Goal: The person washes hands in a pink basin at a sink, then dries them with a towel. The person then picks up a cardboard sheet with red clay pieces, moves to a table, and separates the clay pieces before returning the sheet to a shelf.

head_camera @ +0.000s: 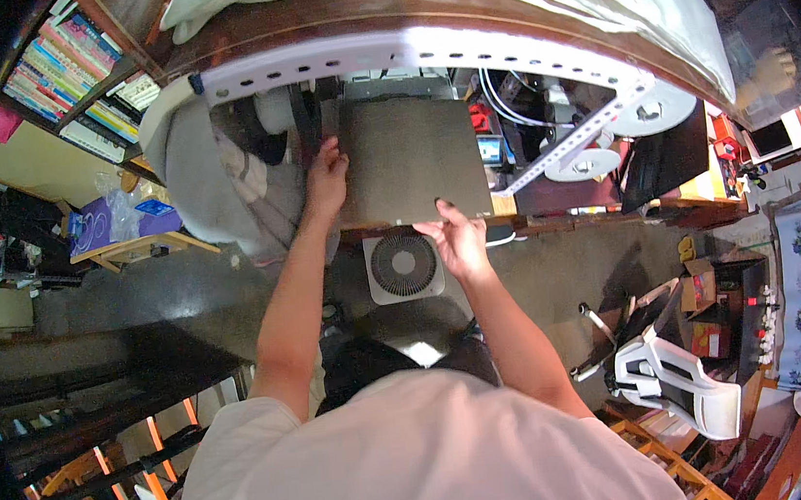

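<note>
A flat grey-brown plate [409, 157], which looks like a 3D printer's build plate, lies before me under a white perforated metal frame. My left hand [328, 177] is at its left edge, with fingers bent against it. At the front edge, near the right corner, my right hand [456, 238] has its thumb over the top and a finger low along the rim. Parts of the fingers of both hands are hidden. Behind the plate stands a grey machine [398, 88], mostly covered by the frame's white perforated beam [358, 57].
Grey cloth [198, 169] hangs left of the plate. White spools [585, 164] and loose white cables [494, 97] are at the right. A square fan-topped appliance [404, 268] stands on the floor below. A white-framed chair [677, 374] is at the lower right.
</note>
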Available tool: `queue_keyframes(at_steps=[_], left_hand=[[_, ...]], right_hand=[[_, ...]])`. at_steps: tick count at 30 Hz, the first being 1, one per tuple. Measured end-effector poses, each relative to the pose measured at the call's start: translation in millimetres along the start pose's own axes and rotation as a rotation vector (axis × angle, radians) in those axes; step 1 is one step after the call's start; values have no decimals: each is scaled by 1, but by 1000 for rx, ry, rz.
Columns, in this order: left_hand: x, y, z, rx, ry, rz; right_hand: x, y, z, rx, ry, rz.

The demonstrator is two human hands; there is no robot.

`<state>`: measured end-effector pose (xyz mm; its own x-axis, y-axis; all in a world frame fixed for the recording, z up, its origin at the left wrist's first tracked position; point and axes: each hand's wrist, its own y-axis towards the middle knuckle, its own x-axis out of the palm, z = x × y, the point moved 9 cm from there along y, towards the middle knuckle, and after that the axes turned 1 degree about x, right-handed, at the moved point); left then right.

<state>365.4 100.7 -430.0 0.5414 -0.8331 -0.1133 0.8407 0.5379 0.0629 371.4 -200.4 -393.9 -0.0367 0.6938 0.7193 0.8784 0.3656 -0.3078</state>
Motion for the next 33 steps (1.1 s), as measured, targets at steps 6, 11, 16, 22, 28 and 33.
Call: queue_keyframes(at_steps=[6,11,16,22,28,33], left_hand=[[-22,133,-28,105,295,-10],[20,145,34,391,646,71],[31,138,37,286,575,-36],[23,151,1,258,806,-21],[38,164,3,282,932,-10],[41,159,9,310,973,-7]], right_hand=[[25,93,27,66,11,-3],[-1,126,25,23,40,38],[0,130,21,33,30,74],[10,141,22,33,-18,43],[5,140,24,33,-31,87],[16,134,26,57,-52,130]])
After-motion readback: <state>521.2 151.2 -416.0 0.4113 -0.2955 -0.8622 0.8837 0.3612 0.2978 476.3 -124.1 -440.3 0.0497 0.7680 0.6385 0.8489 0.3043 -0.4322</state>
